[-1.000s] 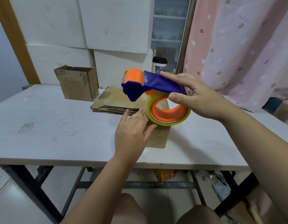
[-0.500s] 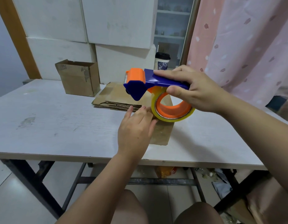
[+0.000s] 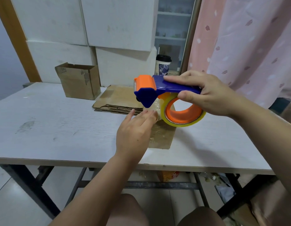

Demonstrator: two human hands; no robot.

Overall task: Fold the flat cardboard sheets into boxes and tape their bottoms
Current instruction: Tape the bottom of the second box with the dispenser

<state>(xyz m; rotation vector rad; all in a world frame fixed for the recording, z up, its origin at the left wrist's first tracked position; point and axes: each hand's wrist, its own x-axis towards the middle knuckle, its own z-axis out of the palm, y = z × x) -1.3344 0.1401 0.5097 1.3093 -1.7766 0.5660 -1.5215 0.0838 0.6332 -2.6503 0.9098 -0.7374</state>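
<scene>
My right hand (image 3: 205,93) grips the blue handle of a blue and orange tape dispenser (image 3: 151,90), held above the table with its roll of clear tape (image 3: 184,115) hanging below. My left hand (image 3: 135,131) lies flat with straight fingers on a taped cardboard piece (image 3: 162,136) near the table's front, under the dispenser's nose. A loose strip of tape runs from the dispenser down toward my left fingers. A stack of flat cardboard sheets (image 3: 118,100) lies behind. A folded open box (image 3: 79,80) stands at the back left.
The white table (image 3: 51,128) has a front edge close to my knees. A paper cup with a black lid (image 3: 162,64) stands at the back by a glass cabinet. White blocks line the wall behind. A pink curtain (image 3: 247,38) hangs at the right.
The dispenser in my right hand has shifted slightly right and up. My left hand stays flat on the cardboard. The camera view has tilted down a little.
</scene>
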